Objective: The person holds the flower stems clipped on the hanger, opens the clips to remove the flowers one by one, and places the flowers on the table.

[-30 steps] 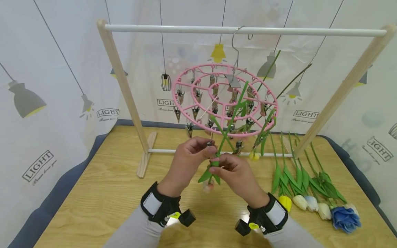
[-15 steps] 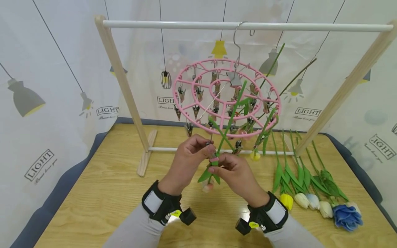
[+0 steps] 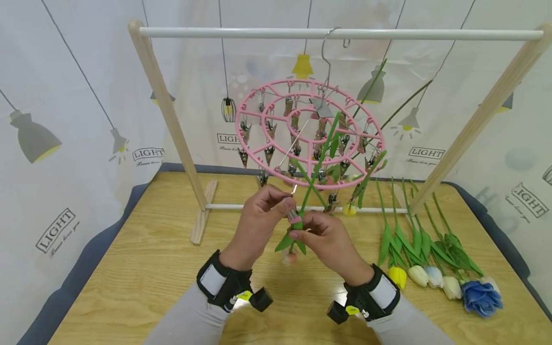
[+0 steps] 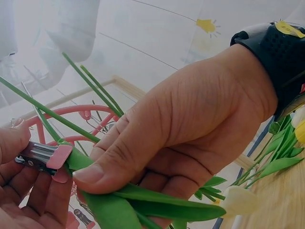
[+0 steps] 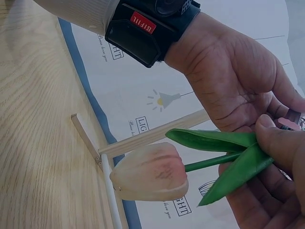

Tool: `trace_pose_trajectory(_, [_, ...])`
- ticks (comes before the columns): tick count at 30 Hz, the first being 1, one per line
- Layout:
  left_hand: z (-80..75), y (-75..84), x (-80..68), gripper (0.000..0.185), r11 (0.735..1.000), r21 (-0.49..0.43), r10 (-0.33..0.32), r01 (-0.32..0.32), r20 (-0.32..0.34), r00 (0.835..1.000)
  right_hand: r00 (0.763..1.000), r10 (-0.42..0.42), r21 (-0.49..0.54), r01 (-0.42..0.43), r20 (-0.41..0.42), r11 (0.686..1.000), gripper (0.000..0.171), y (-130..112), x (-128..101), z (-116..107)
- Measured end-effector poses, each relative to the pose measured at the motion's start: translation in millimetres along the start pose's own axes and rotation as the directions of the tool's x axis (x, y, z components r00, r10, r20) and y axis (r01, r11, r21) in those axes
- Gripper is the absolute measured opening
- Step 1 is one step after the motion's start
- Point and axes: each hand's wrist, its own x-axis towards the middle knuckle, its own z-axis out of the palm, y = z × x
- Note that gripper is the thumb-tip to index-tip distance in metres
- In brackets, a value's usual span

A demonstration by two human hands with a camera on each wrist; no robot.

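My left hand (image 3: 262, 221) pinches a metal clip with pink tips (image 4: 40, 157) between thumb and fingers, below the front rim of a round pink clip hanger (image 3: 250, 113). Just beside it, my right hand (image 3: 329, 239) pinches the leaves and stem of an artificial tulip (image 5: 152, 174), pale cream with a pink blush. The bloom hangs downward and the green stem points up past the hanger's rim. In the left wrist view the clip's pink tips lie right at the leaf base and stem, near the right thumb.
The hanger hooks over the white rail (image 3: 215, 32) of a wooden-legged stand. Other clips and several flowers hang from it, including a yellow one (image 3: 350, 210). On the table's right lie more tulips, such as a yellow tulip (image 3: 397, 278), and a blue rose (image 3: 482, 298).
The pink-tipped clip has turned slightly in my left hand. The hanger has swung a little to the left. My right hand stays on the tulip at nearly the same spot.
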Motion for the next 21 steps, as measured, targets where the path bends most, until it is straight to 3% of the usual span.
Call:
trace_pose_trajectory(12, [-5.0,1.1,-0.2,0.015,1.0,0.007,0.03,-0.03,0.001,1.0,1.0,0.026,-0.023,-0.026,0.014,0.999,0.004,2.3,-6.7,-4.9])
trace_pose_trajectory(21, [-2.9,-0.7,1.7,0.02,0.998,-0.062,-0.026,0.025,-0.004,1.0,0.998,0.042,-0.006,-0.041,0.052,0.999,0.006,1.2,-11.2,-4.4])
